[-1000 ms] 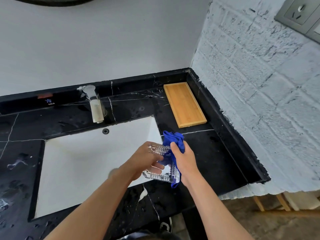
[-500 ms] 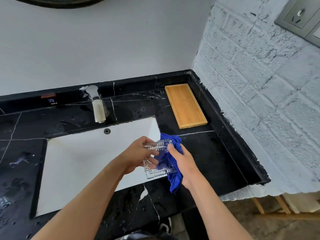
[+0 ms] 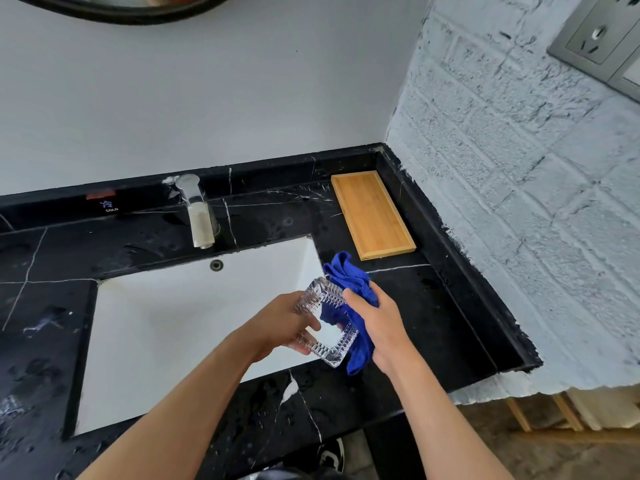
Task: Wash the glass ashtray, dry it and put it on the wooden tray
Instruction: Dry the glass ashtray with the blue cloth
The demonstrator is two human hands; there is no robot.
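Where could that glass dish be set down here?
The wooden tray in the back corner is bare. So is the black counter between the tray, the sink and the brick wall. It is crowded only where both hands hold the glass ashtray and blue cloth.

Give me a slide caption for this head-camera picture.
Left hand holds the glass ashtray over the sink while right hand dries it with a blue cloth.

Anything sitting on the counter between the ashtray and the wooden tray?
Only the blue cloth bunched in the right hand against the glass ashtray; beyond it, bare black counter up to the wooden tray, per the head view.
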